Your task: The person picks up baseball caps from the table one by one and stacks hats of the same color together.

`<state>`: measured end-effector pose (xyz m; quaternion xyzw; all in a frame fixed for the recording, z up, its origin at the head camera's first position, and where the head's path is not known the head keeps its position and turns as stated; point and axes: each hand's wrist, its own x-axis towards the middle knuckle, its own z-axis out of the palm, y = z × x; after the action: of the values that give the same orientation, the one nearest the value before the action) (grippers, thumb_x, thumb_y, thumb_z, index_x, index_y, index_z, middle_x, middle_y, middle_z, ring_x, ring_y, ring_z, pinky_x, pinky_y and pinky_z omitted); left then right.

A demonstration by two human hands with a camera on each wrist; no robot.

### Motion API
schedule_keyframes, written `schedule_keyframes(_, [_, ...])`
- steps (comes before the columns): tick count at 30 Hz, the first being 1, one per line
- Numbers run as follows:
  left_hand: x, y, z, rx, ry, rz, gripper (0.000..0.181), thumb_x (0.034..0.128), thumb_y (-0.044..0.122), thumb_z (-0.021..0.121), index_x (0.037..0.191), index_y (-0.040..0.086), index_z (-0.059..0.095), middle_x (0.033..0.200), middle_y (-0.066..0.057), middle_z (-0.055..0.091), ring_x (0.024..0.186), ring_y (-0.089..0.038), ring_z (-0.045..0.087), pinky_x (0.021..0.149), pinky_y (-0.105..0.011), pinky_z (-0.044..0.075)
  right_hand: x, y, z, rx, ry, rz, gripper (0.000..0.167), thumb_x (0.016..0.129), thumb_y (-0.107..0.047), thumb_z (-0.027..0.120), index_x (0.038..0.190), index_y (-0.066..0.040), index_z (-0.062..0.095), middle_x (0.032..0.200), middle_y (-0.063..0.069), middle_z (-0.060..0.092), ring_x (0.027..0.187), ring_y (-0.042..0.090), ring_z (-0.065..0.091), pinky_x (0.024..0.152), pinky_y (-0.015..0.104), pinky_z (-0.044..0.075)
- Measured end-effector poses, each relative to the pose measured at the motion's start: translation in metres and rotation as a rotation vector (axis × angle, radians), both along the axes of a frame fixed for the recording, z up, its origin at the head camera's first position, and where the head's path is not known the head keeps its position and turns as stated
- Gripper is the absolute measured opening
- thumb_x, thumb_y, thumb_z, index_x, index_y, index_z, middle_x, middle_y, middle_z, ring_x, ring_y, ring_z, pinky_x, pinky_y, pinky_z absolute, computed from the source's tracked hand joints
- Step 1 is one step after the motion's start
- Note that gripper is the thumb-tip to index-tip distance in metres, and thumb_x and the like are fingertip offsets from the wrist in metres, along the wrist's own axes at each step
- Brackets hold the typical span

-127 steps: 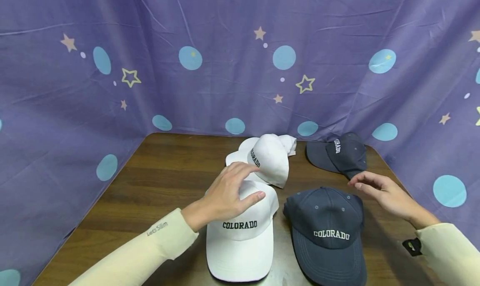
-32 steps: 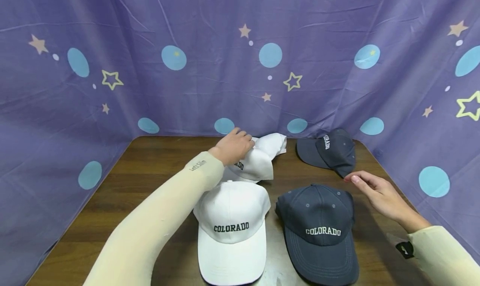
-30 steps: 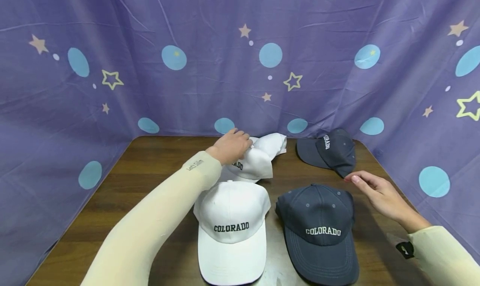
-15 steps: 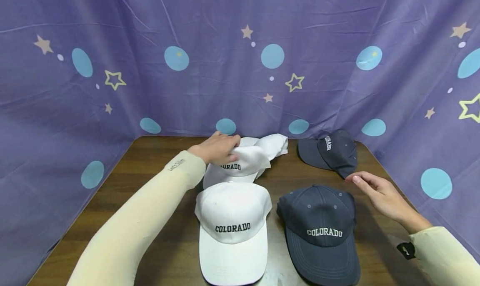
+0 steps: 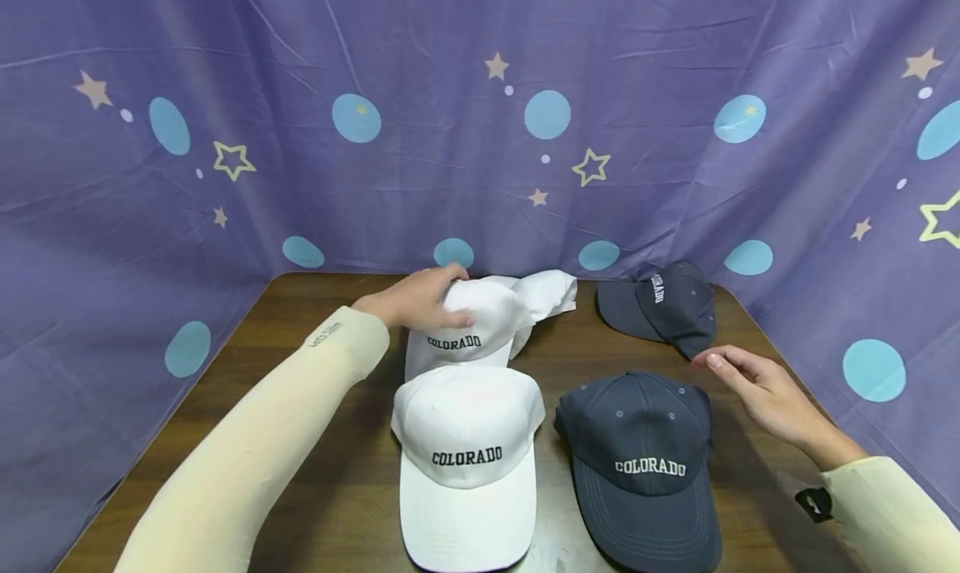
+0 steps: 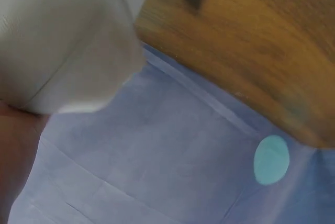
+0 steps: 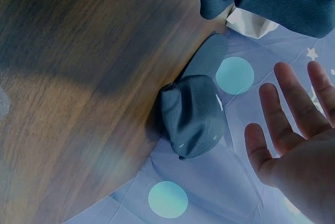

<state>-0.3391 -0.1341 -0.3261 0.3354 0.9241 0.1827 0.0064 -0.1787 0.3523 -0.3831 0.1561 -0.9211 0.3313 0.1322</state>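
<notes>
My left hand [image 5: 414, 299] holds the crown of a white baseball cap [image 5: 489, 313], thumb on the near side and fingers over the top. Its brim points toward me, partly hidden behind a front white cap [image 5: 467, 427] lettered COLORADO. In the left wrist view the held cap [image 6: 73, 51] fills the upper left corner. My right hand [image 5: 776, 398] hovers above the table, right of a front navy cap [image 5: 645, 427], holding nothing. In the right wrist view its fingers [image 7: 285, 109] are spread and loosely bent, apart from the rear navy cap [image 7: 193, 114].
Behind the held cap lies more white cap fabric [image 5: 551, 291], partly hidden. The rear navy cap [image 5: 678, 306] lies sideways at the table's back right. A purple curtain [image 5: 450, 181] with stars and dots borders the wooden table [image 5: 330, 348].
My left hand has reached back from above the front white cap and gripped the one behind it. That cap has turned to face me and shifted left. My right hand has barely moved.
</notes>
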Motion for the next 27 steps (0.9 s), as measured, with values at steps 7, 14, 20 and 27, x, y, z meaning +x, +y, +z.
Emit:
schedule_keyframes(7, [0.000, -0.010, 0.007, 0.150, 0.000, 0.049, 0.058, 0.0741, 0.042, 0.092, 0.116, 0.015, 0.063, 0.102, -0.004, 0.069, 0.089, -0.021, 0.064, 0.078, -0.037, 0.053, 0.001, 0.000, 0.000, -0.007, -0.001, 0.007, 0.024, 0.110, -0.020, 0.049, 0.119, -0.018, 0.071, 0.116, 0.008, 0.072, 0.109, -0.010, 0.056, 0.085, 0.012, 0.043])
schedule_keyframes(14, [0.002, -0.022, 0.021, 0.296, -0.011, 0.108, 0.053, 0.0721, 0.040, 0.094, 0.107, 0.017, 0.062, 0.098, -0.003, 0.067, 0.087, -0.022, 0.062, 0.077, -0.037, 0.052, 0.002, -0.001, 0.002, -0.011, -0.004, 0.010, 0.025, 0.110, -0.020, 0.048, 0.119, -0.016, 0.071, 0.116, 0.008, 0.072, 0.109, -0.009, 0.056, 0.086, 0.012, 0.043])
schedule_keyframes(20, [0.003, -0.029, 0.038, 0.377, 0.032, 0.176, 0.052, 0.0727, 0.041, 0.094, 0.108, 0.016, 0.065, 0.101, -0.005, 0.069, 0.091, -0.023, 0.063, 0.079, -0.040, 0.051, 0.001, -0.001, 0.005, -0.025, -0.004, 0.019, 0.026, 0.111, -0.020, 0.047, 0.120, -0.014, 0.071, 0.116, 0.008, 0.072, 0.110, -0.008, 0.057, 0.087, 0.010, 0.042])
schedule_keyframes(27, [0.004, -0.036, 0.058, 0.458, 0.064, 0.249, 0.053, 0.0741, 0.045, 0.092, 0.110, 0.016, 0.065, 0.103, -0.005, 0.070, 0.090, -0.023, 0.063, 0.076, -0.039, 0.051, 0.000, 0.000, 0.005, -0.056, 0.003, 0.042, 0.025, 0.110, -0.017, 0.048, 0.120, -0.014, 0.071, 0.115, 0.010, 0.072, 0.110, -0.007, 0.058, 0.088, 0.009, 0.042])
